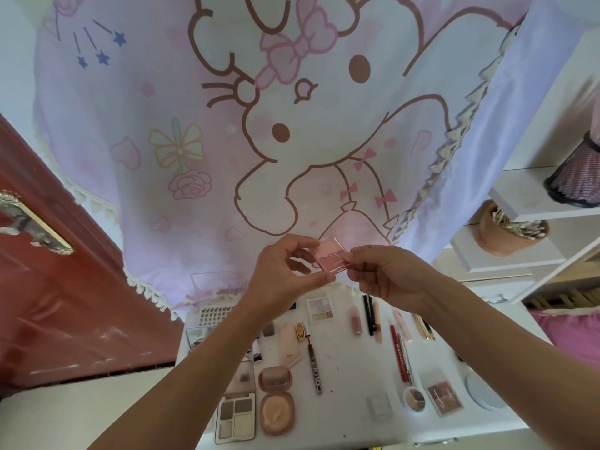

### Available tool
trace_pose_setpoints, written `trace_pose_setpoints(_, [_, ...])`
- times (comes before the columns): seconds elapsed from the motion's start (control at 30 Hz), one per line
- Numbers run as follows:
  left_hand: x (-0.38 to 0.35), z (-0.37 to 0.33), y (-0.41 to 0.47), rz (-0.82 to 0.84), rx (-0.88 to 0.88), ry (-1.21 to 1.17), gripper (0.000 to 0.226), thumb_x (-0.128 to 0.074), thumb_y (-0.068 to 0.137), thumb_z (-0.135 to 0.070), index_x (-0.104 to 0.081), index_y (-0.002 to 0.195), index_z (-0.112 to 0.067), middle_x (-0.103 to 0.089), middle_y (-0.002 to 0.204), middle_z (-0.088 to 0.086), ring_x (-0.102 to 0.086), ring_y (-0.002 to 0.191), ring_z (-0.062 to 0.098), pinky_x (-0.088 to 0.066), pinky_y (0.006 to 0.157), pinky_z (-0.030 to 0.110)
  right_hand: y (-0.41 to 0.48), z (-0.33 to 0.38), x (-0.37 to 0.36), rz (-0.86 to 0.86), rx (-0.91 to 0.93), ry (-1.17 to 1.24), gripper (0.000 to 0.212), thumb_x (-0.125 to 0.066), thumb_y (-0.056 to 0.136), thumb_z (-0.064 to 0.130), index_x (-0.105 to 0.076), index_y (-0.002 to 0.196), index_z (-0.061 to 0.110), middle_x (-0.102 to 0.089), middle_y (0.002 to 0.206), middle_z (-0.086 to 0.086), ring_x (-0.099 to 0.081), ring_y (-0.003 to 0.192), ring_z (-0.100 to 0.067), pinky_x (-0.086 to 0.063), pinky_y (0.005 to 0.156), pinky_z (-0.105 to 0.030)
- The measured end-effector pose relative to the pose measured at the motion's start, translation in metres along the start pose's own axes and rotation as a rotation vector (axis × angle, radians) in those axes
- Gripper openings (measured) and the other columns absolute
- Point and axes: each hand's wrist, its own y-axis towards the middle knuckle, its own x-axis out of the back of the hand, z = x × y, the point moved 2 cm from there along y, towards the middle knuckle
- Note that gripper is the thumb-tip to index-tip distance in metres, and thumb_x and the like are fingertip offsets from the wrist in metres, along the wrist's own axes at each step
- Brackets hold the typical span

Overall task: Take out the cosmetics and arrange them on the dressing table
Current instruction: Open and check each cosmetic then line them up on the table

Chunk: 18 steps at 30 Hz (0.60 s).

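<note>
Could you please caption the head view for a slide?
Left hand and right hand hold a pink compact above cosmetics on the dressing table.

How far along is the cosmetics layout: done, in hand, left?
Mostly done: the dressing table already carries a pastel palette, an open round compact, a red pencil and more. In hand: left hand and right hand both pinch a pink square compact above it. Left: set it down; the clear box at the back is partly under cloth, contents unclear.
</note>
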Motion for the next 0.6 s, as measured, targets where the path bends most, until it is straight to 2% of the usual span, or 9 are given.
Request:
trace_pose_setpoints(0.1, [0.0006, -0.0025, -0.0011, 0.031, -0.001, 0.003, 0.05, -0.086, 0.068, -0.012, -0.066, 0.114, -0.015, -0.07, 0.098, -0.004, -0.067, 0.088, 0.012, -0.058, 0.079, 0.029, -0.0002, -0.0008, 0.0028, -0.02, -0.006, -0.04, 0.007, -0.07, 0.084, 0.009, -0.076, 0.08, 0.006, -0.069, 0.075, -0.009, -0.061, 0.059, -0.015, -0.048, 0.045, -0.018])
trace_pose_setpoints(0.2, [0.0033, -0.0019, -0.0007, 0.088, 0.022, -0.039, 0.051, -0.083, 0.067, -0.017, -0.067, 0.115, -0.013, -0.071, 0.099, 0.0, -0.068, 0.088, 0.017, -0.058, 0.082, 0.034, 0.0001, 0.0001, 0.003, -0.025, -0.002, -0.054, 0.006, -0.069, 0.085, 0.009, -0.073, 0.085, 0.004, -0.069, 0.075, -0.01, -0.062, 0.06, -0.016, -0.048, 0.045, -0.019])
trace_pose_setpoints(0.4, [0.0015, -0.0024, -0.0041, 0.107, 0.114, -0.27, 0.05, -0.08, 0.072, -0.009, -0.062, 0.119, -0.009, -0.073, 0.107, 0.008, -0.071, 0.096, 0.024, -0.056, 0.087, 0.042, 0.0035, 0.0013, -0.0016, -0.035, 0.008, 0.054, 0.004, -0.063, 0.089, 0.001, -0.066, 0.086, 0.0, -0.067, 0.069, -0.013, -0.063, 0.055, -0.016, -0.053, 0.047, -0.019])
trace_pose_setpoints(0.53, [0.0037, -0.0026, -0.0034, 0.108, 0.131, -0.326, 0.048, -0.077, 0.074, 0.001, -0.062, 0.119, -0.007, -0.074, 0.104, 0.009, -0.071, 0.097, 0.024, -0.055, 0.087, 0.038, 0.0041, 0.0011, -0.0042, -0.019, 0.037, 0.085, 0.004, -0.062, 0.09, 0.001, -0.066, 0.09, 0.0, -0.069, 0.073, -0.014, -0.067, 0.06, -0.017, -0.056, 0.052, -0.02])
trace_pose_setpoints(0.6, [0.0059, -0.0023, -0.0034, 0.091, 0.137, -0.343, 0.047, -0.078, 0.073, 0.0, -0.063, 0.117, -0.007, -0.074, 0.101, 0.009, -0.071, 0.096, 0.022, -0.054, 0.085, 0.033, 0.0035, 0.0025, -0.0047, 0.012, 0.089, 0.013, 0.008, -0.062, 0.092, 0.005, -0.067, 0.098, 0.003, -0.072, 0.085, -0.015, -0.071, 0.072, -0.021, -0.058, 0.059, -0.024])
